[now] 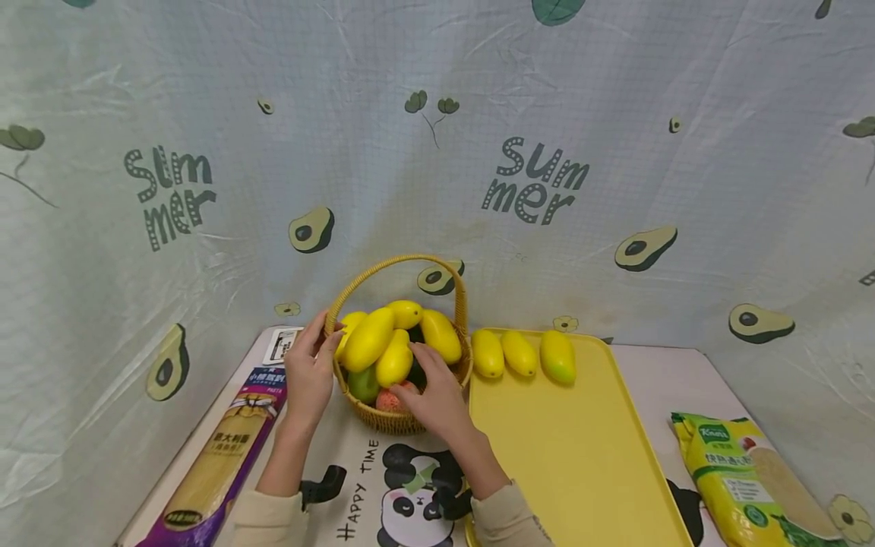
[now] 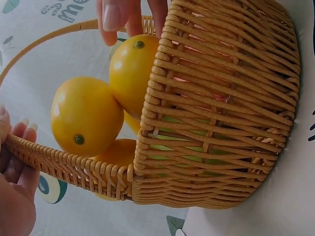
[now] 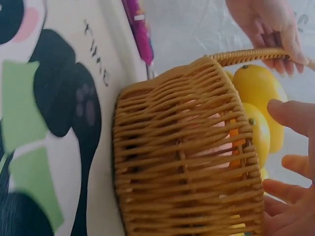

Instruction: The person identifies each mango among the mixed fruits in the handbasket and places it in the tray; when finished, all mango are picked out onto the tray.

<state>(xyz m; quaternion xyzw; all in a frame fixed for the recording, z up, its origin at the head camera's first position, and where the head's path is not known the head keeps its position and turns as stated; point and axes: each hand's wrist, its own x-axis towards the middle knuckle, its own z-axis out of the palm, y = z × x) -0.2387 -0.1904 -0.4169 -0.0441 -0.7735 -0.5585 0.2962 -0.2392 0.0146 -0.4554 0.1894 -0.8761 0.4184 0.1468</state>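
Wicker basket [image 1: 391, 422], one, round, golden-brown, of closely woven strands, with a tall arched handle [image 1: 461, 304] bound in cord; standing on a pale mat [image 1: 358, 456] printed with a panda and the words HAPPY TIME, just beside the left edge of a yellow tray [image 1: 560, 448]. Contents: five smooth yellow mangoes [image 1: 369, 339] visible, heaped above the rim; below them a green fruit [image 1: 363, 386] and a mottled pinkish-red fruit [image 1: 396, 399] at the near side. Left hand [image 1: 310, 372]: holding the handle at its left side, thumb and fingers about the cord. Right hand [image 1: 437, 395]: at the front of the heap, thumb and fingers spread wide near the foremost mango; whether they touch it cannot be told. Head view only: the tray's three loose mangoes [image 1: 519, 353], in a row at its far end, the rightmost greenish at its lower tip; also a Knorr bag [image 1: 752, 479] at far right. Left wrist view: the basket wall at close range, green and pink showing through gaps in the weave, and two mangoes with rounded green stem ends. Right wrist view: the gap between right thumb and fingers, a patch of orange behind the strands, and the end of a purple pasta packet [image 3: 139, 32] beyond.
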